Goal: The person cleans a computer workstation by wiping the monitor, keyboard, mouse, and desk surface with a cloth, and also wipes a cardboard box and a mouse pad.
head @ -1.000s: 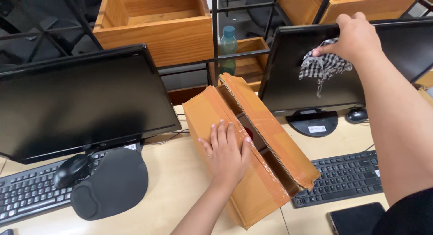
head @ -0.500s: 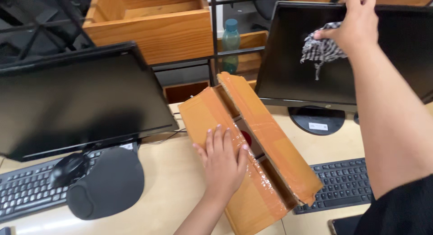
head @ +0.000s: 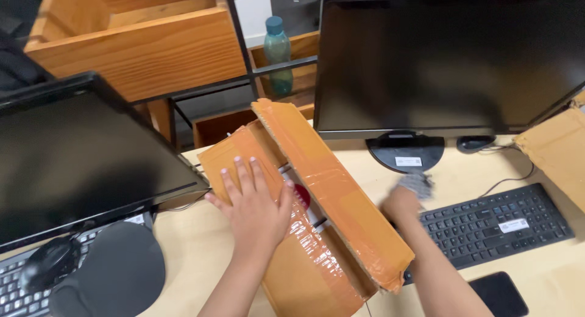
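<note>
Cardboard box [head: 304,244], tape-wrapped, long and lying diagonally across centre of frame on the pale desk [head: 189,256]; one flap raised along its right edge, gap showing a red spot inside. Left hand [head: 255,206] flat on the box's left panel, fingers spread, palm down, gripping nothing. Right hand [head: 402,202] right of centre, just beside the raised flap, blurred; closed around a checked cloth [head: 417,184] (grip itself hard to make out). Black keyboard [head: 493,225] lower right, just beside that hand. Dark phone [head: 498,294] at bottom edge. Black monitor [head: 451,61] upper right on round stand. Second monitor [head: 73,158] at left, with mouse [head: 46,262] and wrist-rest pad [head: 113,274] below it. Wooden crates [head: 140,43] upper left; teal bottle [head: 278,52] top centre behind the box. More cardboard [head: 557,152] at right edge.
</note>
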